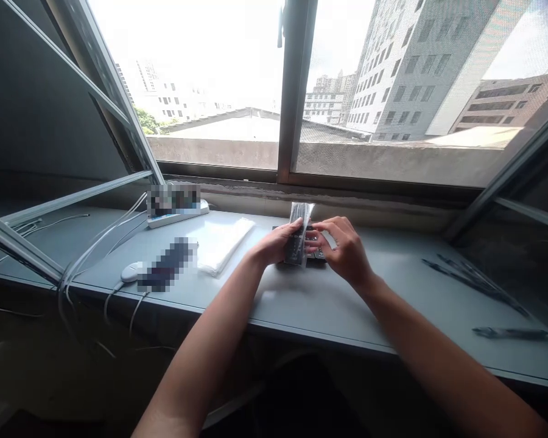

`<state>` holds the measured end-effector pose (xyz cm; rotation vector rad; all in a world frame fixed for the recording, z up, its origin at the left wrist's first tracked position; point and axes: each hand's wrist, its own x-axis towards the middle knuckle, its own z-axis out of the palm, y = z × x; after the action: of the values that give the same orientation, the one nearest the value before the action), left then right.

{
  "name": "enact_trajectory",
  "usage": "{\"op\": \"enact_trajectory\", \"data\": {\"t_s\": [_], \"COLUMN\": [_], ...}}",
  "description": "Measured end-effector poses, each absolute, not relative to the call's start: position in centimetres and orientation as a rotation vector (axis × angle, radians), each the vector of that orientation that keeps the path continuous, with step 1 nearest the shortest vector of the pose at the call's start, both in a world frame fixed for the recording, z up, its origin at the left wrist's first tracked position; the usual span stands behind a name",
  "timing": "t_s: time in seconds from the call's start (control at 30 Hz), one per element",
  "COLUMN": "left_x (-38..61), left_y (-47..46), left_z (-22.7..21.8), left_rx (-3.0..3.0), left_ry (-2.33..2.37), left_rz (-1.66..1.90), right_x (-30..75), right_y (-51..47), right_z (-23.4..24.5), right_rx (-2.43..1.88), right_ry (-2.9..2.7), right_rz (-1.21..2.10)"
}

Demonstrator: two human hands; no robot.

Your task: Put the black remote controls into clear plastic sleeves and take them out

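At the center of the frame, above the table (301, 310), we are holding a dark packet (295, 248) wrapped in clear plastic, our left hand (276, 243) gripping it with the thumb across its front. Our right hand (347, 246) is bending its fingers beside the packet's right edge; we cannot tell whether they are pinching the film. We are judging the contents light and fairly stiff, the wrap thin and probably slippery, so we are favoring a hold on both long sides near the middle, away from the flimsy top end.
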<state>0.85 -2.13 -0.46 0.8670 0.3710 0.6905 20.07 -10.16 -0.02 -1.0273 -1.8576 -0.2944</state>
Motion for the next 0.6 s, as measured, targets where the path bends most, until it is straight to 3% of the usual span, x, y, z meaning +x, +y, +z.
{"op": "enact_trajectory", "data": {"t_s": [0.27,0.6], "left_x": [0.7,0.1], "left_y": [-1.2,-2.0], "left_z": [-0.6,-0.1], "left_rx": [0.845,0.838], "left_ry": [0.361,0.340], "left_rz": [0.933,0.675], "right_x": [18.0,18.7], "right_y": [-10.5,-10.4], "right_z": [-1.5,-0.3], "right_rx": [-0.836,-0.714], "right_ry": [-2.170,-2.277], "right_rz": [-0.351,-0.379]}}
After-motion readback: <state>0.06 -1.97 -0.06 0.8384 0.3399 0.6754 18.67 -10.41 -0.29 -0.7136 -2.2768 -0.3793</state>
